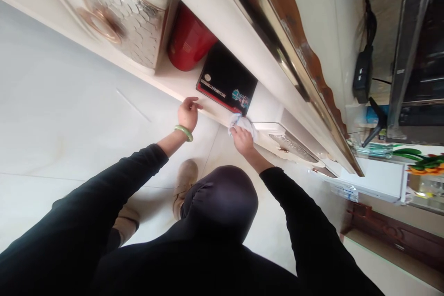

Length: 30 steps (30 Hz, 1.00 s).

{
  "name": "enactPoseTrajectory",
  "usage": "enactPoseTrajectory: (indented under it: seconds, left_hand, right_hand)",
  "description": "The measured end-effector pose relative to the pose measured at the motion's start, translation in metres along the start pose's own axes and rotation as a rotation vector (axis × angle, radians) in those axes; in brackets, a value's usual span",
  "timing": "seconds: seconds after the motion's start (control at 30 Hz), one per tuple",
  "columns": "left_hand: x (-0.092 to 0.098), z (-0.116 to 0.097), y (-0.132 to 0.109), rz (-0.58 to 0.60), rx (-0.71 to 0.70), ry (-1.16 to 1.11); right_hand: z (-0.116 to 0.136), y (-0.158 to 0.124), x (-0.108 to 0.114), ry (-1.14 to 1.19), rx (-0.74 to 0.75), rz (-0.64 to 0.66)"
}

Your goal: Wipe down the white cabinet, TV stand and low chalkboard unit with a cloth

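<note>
I am crouched at a low cream cabinet (243,32) with an open shelf. My right hand (242,140) presses a white cloth (243,122) against the shelf's front edge, beside a black box (227,81) with stickers. My left hand (189,112), with a green bangle on the wrist, rests on the shelf edge just left of the box, fingers loosely curled and holding nothing. A red canister (189,41) stands deeper in the shelf, left of the black box.
A cabinet door with a scale pattern and ring handle (121,14) is at the left. A power strip (362,74) and a television (416,55) sit on top. Plastic flowers (425,162) at the right. Pale tiled floor (62,115) below.
</note>
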State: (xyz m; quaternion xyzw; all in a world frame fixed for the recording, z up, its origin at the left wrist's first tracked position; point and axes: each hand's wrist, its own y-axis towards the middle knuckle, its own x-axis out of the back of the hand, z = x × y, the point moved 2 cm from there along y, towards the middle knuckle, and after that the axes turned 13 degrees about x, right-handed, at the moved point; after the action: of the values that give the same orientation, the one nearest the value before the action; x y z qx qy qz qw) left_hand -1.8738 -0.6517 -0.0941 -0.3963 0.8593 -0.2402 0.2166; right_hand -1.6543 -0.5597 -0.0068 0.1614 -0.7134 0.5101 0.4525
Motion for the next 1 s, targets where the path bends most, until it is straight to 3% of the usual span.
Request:
enactPoseTrajectory:
  seconds: [0.07,0.13,0.2,0.27,0.33,0.47,0.57,0.63,0.7,0.77,0.9,1.0]
  left_hand:
    - [-0.007,0.003,-0.014,0.049,0.023,0.048]
    - [-0.015,0.007,-0.034,0.102,0.017,0.12]
    - [-0.023,0.01,-0.057,0.17,-0.084,0.192]
    - [-0.033,0.013,-0.083,0.233,-0.257,0.262]
    - [-0.044,0.015,-0.106,0.254,-0.388,0.33]
    - [-0.069,0.019,-0.123,0.293,-0.441,0.359]
    - [-0.09,0.02,-0.111,0.397,-0.451,0.237]
    - [-0.104,0.02,-0.099,0.372,-0.422,0.162]
    - [-0.121,0.019,-0.094,0.278,-0.417,0.142]
    - [-0.142,0.017,-0.098,0.254,-0.48,0.199]
    - [-0.183,0.008,-0.106,0.415,-0.575,0.431]
    - [-0.2,-0.002,-0.085,0.441,-0.467,0.563]
  right_hand:
    - [0.011,-0.007,-0.006,0.215,0.006,-0.074]
    - [0.023,-0.016,-0.007,0.629,-0.08,-0.188]
    - [0.037,-0.022,-0.002,1.067,-0.218,-0.319]
    - [0.051,-0.023,0.011,1.363,-0.287,-0.428]
    - [0.061,-0.022,0.03,1.512,-0.287,-0.456]
    - [0.059,-0.035,0.059,1.607,-0.226,-0.367]
    - [0.033,-0.068,0.066,1.377,-0.094,-0.402]
    - [0.003,-0.093,0.067,0.965,-0.074,-0.608]
    - [-0.029,-0.111,0.065,0.494,-0.123,-0.903]
    - [-0.056,-0.114,0.057,0.159,-0.154,-1.098]
    - [-0.086,-0.084,0.029,-0.051,-0.148,-1.06]
    - [-0.091,-0.067,0.012,-0.14,-0.233,-1.08]
